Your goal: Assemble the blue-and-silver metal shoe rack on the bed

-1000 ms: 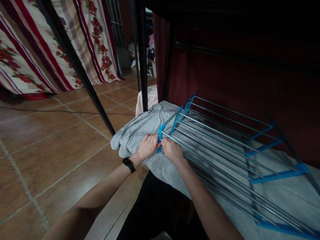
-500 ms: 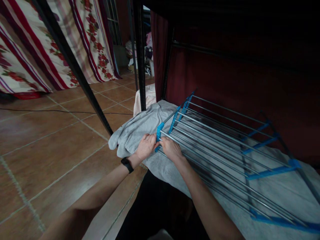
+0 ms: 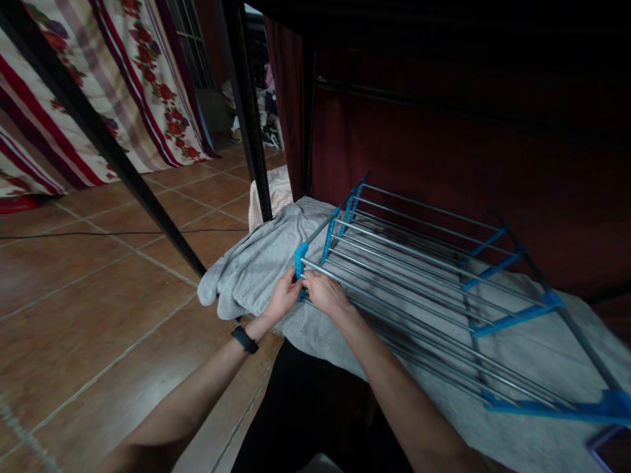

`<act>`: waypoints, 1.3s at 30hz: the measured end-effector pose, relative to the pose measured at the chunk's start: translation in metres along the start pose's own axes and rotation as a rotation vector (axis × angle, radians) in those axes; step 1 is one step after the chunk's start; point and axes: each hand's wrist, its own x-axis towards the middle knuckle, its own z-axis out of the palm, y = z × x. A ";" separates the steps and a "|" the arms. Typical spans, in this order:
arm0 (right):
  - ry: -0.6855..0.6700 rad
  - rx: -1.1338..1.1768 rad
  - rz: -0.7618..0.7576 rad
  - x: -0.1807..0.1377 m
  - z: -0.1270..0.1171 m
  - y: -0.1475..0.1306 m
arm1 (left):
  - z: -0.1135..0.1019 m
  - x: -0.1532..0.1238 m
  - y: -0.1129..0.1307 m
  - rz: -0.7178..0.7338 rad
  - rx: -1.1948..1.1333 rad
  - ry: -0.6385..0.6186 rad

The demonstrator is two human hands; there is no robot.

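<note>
A drying rack (image 3: 394, 233) with several metal rods and blue plastic joints lies across a grey blanket (image 3: 256, 253). At its near left corner, my left hand (image 3: 284, 293) is closed against the blue end bracket (image 3: 299, 263), a dark band around its wrist. My right hand (image 3: 323, 291) is closed over the end of a rod, right beside the bracket. Both hands' fingertips meet at the bracket, and the exact spot they pinch is hidden behind the fingers.
Black metal posts (image 3: 246, 112) and a slanting black bar (image 3: 113, 151) stand left of the bed. Behind hangs a dark red curtain (image 3: 394, 144); a floral curtain (image 3: 123, 85) is at far left. A dark cable (image 3: 123, 233) crosses the tiled floor. A phone-like dark object (image 3: 611, 450) lies lower right.
The view has turned slightly right, so everything sits further left. Both hands stay at the same bracket, with the left fingers shifted slightly. The dark object at lower right has come into view.
</note>
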 end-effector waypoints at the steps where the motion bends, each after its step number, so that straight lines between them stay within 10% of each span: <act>1: -0.002 0.002 -0.002 0.000 -0.001 0.000 | 0.000 0.000 0.000 -0.005 -0.008 0.001; 39: -0.015 0.053 -0.033 0.002 0.001 0.007 | -0.003 0.003 -0.001 -0.002 0.022 -0.047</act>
